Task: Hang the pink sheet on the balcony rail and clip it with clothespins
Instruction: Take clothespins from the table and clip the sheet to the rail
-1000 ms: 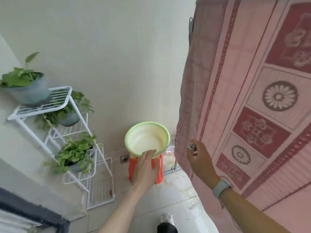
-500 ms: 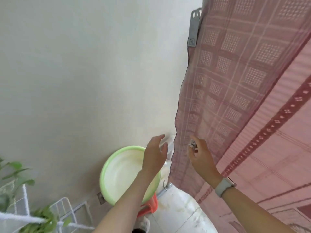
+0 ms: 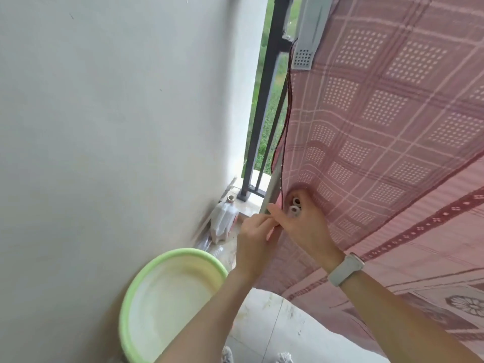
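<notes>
Two hands meet at the pink sheet's left edge, beside the railing and above a green basin. Left hand pinches the edge; right hand grips white clothespins, watch on wrist.

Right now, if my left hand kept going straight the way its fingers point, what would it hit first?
Most likely the side edge of the pink sheet, which the left hand already touches at its fingertips; just behind is the balcony rail, though depth is unclear.
</notes>
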